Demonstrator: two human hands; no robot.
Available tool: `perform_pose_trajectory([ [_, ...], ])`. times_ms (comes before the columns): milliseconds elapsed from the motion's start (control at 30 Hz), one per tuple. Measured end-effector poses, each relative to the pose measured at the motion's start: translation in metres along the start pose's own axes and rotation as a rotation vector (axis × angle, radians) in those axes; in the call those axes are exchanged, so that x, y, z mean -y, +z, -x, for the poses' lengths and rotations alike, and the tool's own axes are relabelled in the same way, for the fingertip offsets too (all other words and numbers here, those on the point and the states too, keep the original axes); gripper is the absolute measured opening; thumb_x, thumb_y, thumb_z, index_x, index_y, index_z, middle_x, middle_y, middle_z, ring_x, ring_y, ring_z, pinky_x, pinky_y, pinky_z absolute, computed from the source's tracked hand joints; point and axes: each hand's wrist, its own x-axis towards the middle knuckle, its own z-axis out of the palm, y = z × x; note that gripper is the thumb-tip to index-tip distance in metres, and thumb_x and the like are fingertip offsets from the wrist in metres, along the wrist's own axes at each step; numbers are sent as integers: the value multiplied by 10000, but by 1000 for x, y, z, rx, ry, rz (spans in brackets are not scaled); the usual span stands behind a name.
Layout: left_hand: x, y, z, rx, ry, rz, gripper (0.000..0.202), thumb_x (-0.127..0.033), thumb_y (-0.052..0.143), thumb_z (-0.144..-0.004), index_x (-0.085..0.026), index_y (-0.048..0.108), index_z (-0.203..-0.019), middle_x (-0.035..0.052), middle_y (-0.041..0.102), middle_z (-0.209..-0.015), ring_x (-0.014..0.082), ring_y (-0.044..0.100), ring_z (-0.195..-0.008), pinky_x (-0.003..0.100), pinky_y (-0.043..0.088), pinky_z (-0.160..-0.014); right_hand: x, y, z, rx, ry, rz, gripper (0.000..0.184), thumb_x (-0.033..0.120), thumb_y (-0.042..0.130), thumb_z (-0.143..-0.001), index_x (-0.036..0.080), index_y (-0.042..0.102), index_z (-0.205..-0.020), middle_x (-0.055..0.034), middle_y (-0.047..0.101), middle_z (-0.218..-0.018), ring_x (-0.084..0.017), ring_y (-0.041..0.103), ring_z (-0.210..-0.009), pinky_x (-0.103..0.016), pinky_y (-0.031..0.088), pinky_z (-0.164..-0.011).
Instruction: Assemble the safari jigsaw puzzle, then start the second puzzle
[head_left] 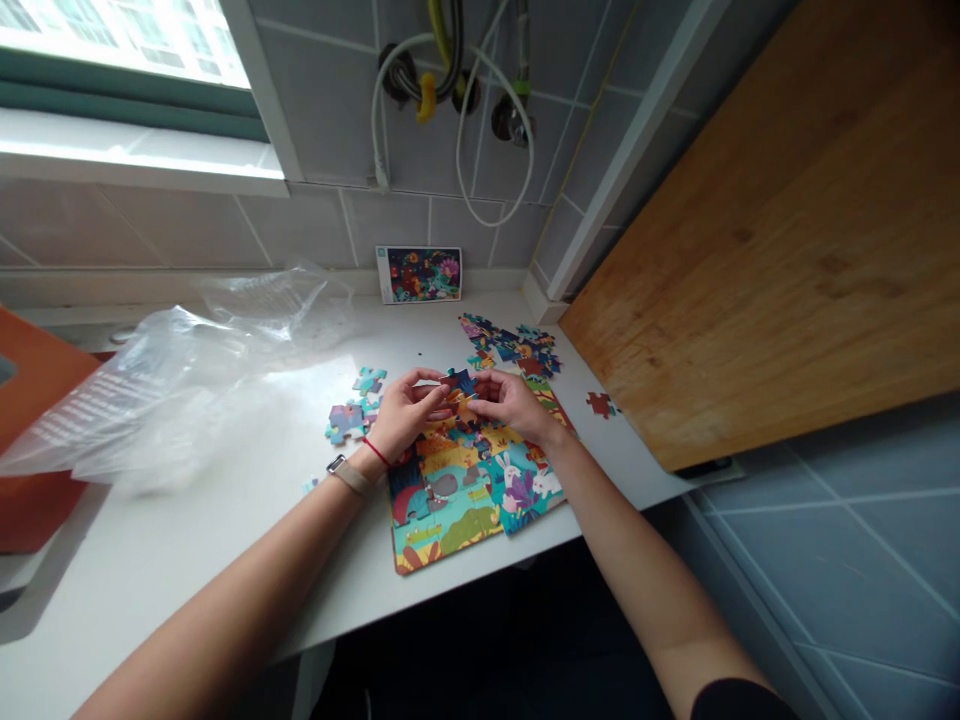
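Observation:
A partly assembled colourful jigsaw puzzle [465,495] lies on the white table [225,520] near its front edge. Both hands meet just above the puzzle's far edge. My left hand [405,412] and my right hand [508,400] pinch a dark blue puzzle piece [458,381] between their fingertips. A joined cluster of pieces [514,345] lies behind the hands. Loose pieces [352,410] lie to the left of my left hand, and one red piece [600,404] lies at the right.
A crumpled clear plastic bag [172,390] covers the table's left side. A small reference picture card [420,273] leans against the tiled wall. A wooden board [780,240] rises at the right. An orange object [30,430] sits at far left. Hoses [457,110] hang on the wall.

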Motion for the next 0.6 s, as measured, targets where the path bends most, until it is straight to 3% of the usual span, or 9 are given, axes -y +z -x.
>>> perform_pose_trajectory([
  [200,-2,0,1,1,-14,-52,628,-583,913,-647,-186,613,-1030,-16,739,-741,166,753,-667,331,673,-736,-3,-1,2,-19,-51,29,515,317,924,-677,217,717,-1138,-4,722,-941,-152,686,-836,-284,589,-808],
  [433,-6,2,4,-13,-26,-103,631,-580,915,-639,-198,592,-1022,-2,758,-798,191,775,-698,322,670,-716,-5,-1,1,12,-99,-16,475,266,890,-680,192,725,-1120,7,704,-903,-128,662,-768,-254,575,-741],
  [600,-8,4,4,43,-20,-183,614,-592,906,-647,-205,583,-998,-2,752,-808,188,774,-757,298,661,-727,-6,-3,3,11,-167,35,443,237,861,-694,187,747,-1119,-1,705,-895,-140,662,-785,-271,575,-761],
])
